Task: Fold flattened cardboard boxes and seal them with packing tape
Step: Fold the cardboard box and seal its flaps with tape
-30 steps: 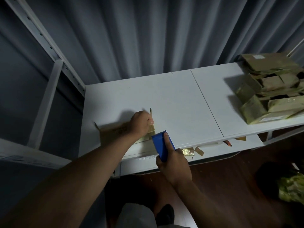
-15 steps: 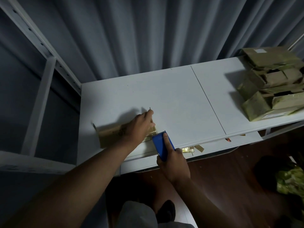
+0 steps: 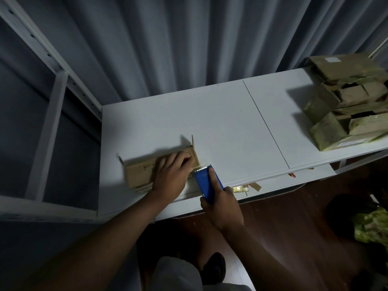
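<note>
The small brown cardboard box (image 3: 140, 175) lying on the white table carries dark printed letters on its upward face; they begin with what looks like "NIC", and the rest is covered by the left hand (image 3: 171, 177) resting on it. A pale rectangular label (image 3: 332, 59) sits on the top box of the brown cardboard stack at the right, its print too small to read.

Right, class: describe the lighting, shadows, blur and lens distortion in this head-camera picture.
Head view: dim, bluish light; hard shadows fall left of the cardboard box and the box stack; slight motion blur on the left hand; wide-angle lens bends the shelf frame; glare on tape at the blue dispenser.
</note>
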